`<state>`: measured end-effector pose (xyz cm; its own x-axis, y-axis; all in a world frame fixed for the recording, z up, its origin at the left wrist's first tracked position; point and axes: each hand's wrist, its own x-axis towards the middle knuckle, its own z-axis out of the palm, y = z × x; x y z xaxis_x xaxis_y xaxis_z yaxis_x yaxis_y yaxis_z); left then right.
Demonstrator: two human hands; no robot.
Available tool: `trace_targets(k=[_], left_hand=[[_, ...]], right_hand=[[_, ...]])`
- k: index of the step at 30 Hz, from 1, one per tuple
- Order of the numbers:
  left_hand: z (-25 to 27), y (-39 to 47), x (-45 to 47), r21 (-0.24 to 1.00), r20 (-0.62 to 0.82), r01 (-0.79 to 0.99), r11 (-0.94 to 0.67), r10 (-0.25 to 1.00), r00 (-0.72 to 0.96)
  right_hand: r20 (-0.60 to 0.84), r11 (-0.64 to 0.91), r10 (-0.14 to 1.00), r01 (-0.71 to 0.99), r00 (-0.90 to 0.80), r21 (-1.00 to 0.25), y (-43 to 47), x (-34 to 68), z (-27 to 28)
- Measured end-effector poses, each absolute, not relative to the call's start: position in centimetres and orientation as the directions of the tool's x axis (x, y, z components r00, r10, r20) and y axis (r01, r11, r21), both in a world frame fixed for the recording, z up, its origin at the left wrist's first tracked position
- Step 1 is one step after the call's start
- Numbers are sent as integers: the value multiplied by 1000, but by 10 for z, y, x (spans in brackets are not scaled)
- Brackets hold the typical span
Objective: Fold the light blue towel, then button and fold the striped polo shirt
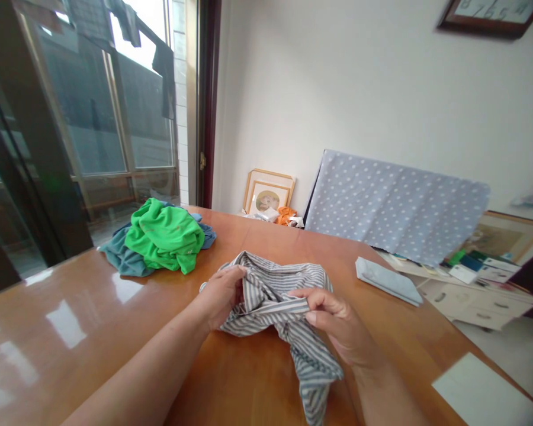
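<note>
A crumpled garment with grey and white stripes lies on the wooden table in front of me, one part of it trailing toward the near edge. My left hand grips its left side, fingers partly hidden in the cloth. At the right, my right hand pinches a striped edge between thumb and fingers. Between the two hands the fabric is bunched and held slightly raised, with an opening showing. Whether it is a shirt or trousers I cannot tell.
A heap of clothes with a bright green garment on top sits at the table's left. A folded light-blue cloth lies at the right, a pale sheet nearer. Beyond stand a dotted cover and a white drawer cabinet.
</note>
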<state>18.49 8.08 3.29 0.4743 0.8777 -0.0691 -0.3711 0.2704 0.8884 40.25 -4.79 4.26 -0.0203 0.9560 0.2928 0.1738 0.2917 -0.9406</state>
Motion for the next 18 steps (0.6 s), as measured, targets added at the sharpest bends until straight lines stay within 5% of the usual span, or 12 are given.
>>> trace_targets(k=[4, 7, 13, 18], left_hand=[[44, 94, 176, 798, -133, -521, 303, 932, 338], [47, 105, 167, 748, -190, -595, 294, 954, 234], [41, 129, 148, 733, -225, -655, 183, 974, 21], [34, 137, 146, 772, -227, -620, 137, 972, -68]], right_hand=[[238, 231, 970, -112, -54, -966, -57, 412, 47], [194, 169, 970, -167, -148, -971, -64, 414, 49], [24, -21, 950, -139, -311, -990, -79, 424, 38], [-83, -70, 915, 46, -395, -996, -85, 433, 28]])
